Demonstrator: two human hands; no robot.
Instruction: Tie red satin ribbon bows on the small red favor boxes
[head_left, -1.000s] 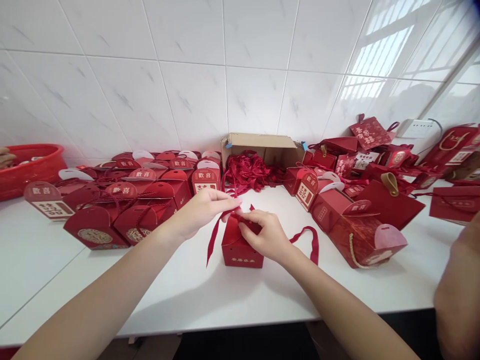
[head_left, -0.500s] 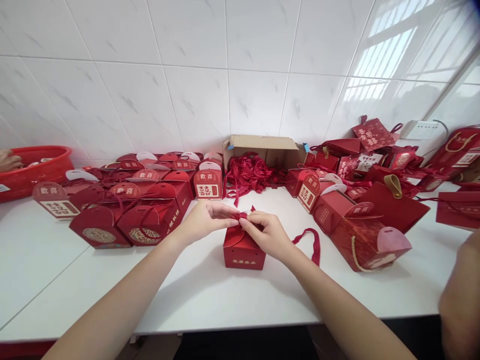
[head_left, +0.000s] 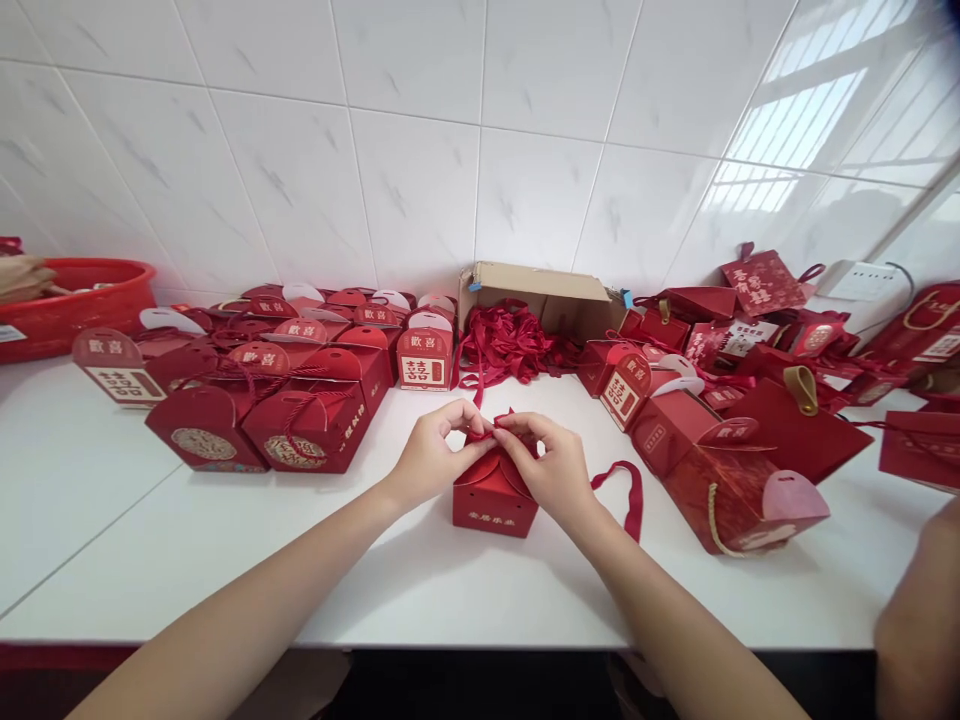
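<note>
A small red gift box (head_left: 494, 509) with gold lettering stands upright on the white table (head_left: 420, 600). Over its top, my left hand (head_left: 439, 450) and my right hand (head_left: 551, 462) meet, each with thumb and fingertips pinched on a dark red ribbon (head_left: 628, 492). Fingers partly cover the ribbon at the lid, so its exact knot or loop cannot be made out. One length of the ribbon curls on the table to the right of the box.
Behind the box, a cardboard carton (head_left: 544, 283) lies on its side, spilling red ribbons (head_left: 510, 340). Several finished-looking red boxes (head_left: 300, 430) stand left; more boxes and bags (head_left: 720, 480) crowd the right. A red basin (head_left: 90, 310) with another person's hand (head_left: 22, 278) is far left; another person's arm (head_left: 919, 610) shows right.
My fingers have shifted on the ribbon at the box top, the left fingers now more curled. The view has tilted and moved slightly. At far left, the other person's hand has moved.
</note>
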